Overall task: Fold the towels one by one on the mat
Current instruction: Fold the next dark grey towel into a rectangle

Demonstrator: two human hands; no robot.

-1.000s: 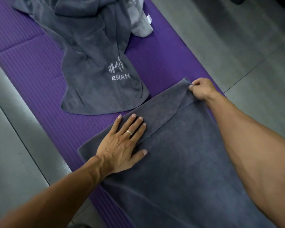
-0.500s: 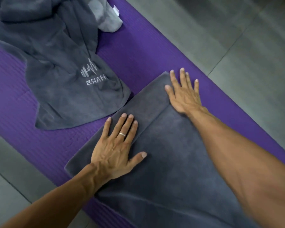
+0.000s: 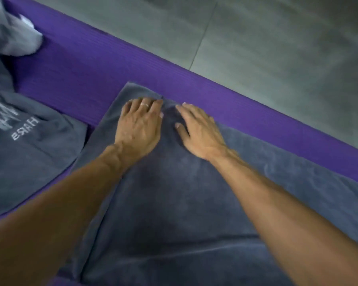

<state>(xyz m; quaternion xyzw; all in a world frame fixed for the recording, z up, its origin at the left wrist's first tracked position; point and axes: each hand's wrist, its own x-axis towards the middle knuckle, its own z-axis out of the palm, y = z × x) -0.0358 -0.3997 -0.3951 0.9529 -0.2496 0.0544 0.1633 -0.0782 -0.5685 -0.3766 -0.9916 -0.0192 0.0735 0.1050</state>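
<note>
Towel (image 3: 194, 193) blurred, near end cut off; left hand (image 3: 140, 124) fingertips indistinct.

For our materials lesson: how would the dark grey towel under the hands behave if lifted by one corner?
The towel would probably droop limply: it lies creased and layered on the mat. It likely grips rather than slides, given its napped surface. Both hands, left and right, press it flat.

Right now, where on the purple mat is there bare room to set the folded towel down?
Bare purple mat runs as a band between the dark gray towel under both hands, the logo towel and the light gray cloth. A thin strip borders the floor. The near side is crowded by towel.
</note>
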